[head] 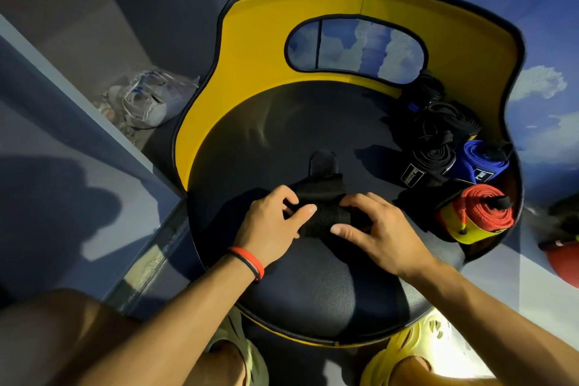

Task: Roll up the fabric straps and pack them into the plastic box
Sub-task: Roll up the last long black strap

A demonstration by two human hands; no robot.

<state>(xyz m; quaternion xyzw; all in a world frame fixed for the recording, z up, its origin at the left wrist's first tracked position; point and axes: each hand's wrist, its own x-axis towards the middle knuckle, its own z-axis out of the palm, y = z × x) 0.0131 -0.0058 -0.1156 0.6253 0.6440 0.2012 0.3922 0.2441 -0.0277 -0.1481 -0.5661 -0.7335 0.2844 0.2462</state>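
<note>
A black woven strap, coarse and matte, lies at the middle of a chair seat. Its near part is wound into a short, thick roll set crosswise. The loose part runs away from the person and ends in a rounded tab flat on the seat.

The roll sits between both hands. The left hand pinches the roll's left end, thumb laid along its front and fingers curled onto the fabric behind. The right hand grips the right end, fingers bent over the top and thumb pressed against the near side. The left wrist wears two thin bands, one orange and one black.

The seat is round, padded and black, with a faint leathery grain. A curved yellow backrest, edged in black piping, has an oval opening.

Along the seat's right edge, well apart from the hands, lie more straps:
- a red roll, tightly coiled, with a yellow end
- a blue roll beyond it
- a black roll with a white label, beside the blue one
- a loose tangle of black straps against the backrest

To the left of the chair lies a crumpled clear plastic bag. Pale yellow shoes show below the seat.
</note>
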